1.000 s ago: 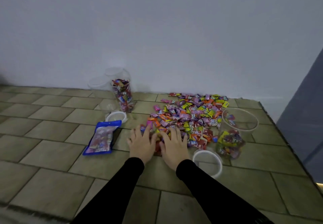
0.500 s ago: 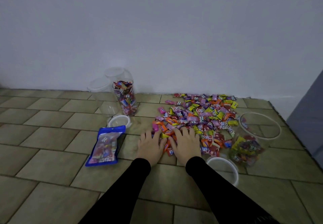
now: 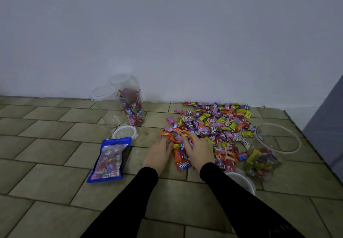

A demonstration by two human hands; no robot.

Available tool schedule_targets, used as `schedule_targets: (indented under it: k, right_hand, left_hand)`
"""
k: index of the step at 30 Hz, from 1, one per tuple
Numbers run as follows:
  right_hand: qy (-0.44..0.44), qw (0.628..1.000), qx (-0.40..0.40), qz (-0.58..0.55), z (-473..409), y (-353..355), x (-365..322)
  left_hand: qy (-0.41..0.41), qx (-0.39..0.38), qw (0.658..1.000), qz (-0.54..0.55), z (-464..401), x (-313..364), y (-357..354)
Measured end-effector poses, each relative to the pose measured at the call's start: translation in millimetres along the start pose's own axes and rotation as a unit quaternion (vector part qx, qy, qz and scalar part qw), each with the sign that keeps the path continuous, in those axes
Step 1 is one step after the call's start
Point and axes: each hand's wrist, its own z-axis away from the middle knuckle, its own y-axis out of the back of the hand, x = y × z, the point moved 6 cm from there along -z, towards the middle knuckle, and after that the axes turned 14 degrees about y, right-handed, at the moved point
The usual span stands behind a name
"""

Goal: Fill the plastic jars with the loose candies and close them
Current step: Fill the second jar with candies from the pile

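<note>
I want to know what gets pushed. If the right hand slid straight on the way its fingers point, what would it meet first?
The right hand points up and slightly left, into the loose candies. Its fingertips already lie among the orange and purple wrappers, so more of that pile comes first, probably; beyond it, the wall.

Loose wrapped candies (image 3: pixel 211 126), mixed colours, spread on floor centre-right. Wide clear jar (image 3: pixel 267 156) right of pile, open, partly filled, white lid (image 3: pixel 243 182) just below-left. Tall jar (image 3: pixel 132 107) upper left, upright, open, partly filled; lid (image 3: pixel 124 132) below it.
</note>
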Motion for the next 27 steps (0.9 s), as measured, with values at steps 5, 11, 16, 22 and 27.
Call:
schedule_targets:
  k: [5, 11, 16, 22, 27]
  right_hand:
    - [-0.009, 0.991, 0.061, -0.116, -9.0, 21.5, -3.3]
    - [-0.016, 0.974, 0.116, -0.193, -13.1, 47.2, -4.8]
    - [-0.007, 0.955, 0.180, -0.237, -14.8, 87.0, -10.6]
    - [0.032, 0.927, 0.272, -0.255, -10.3, 158.9, -11.2]
    - [0.032, 0.902, 0.351, -0.248, 7.1, 209.2, 16.3]
  left_hand:
    - [0.028, 0.044, 0.996, 0.072, 5.3, 6.9, 14.8]
    - [0.038, 0.072, 0.968, 0.237, 12.9, 35.0, 38.8]
    - [0.039, 0.076, 0.932, 0.353, 15.4, 62.5, 44.7]
    - [-0.007, 0.056, 0.885, 0.463, 36.5, 127.6, 56.8]
    - [-0.010, 0.017, 0.857, 0.515, 53.2, 178.3, 51.8]
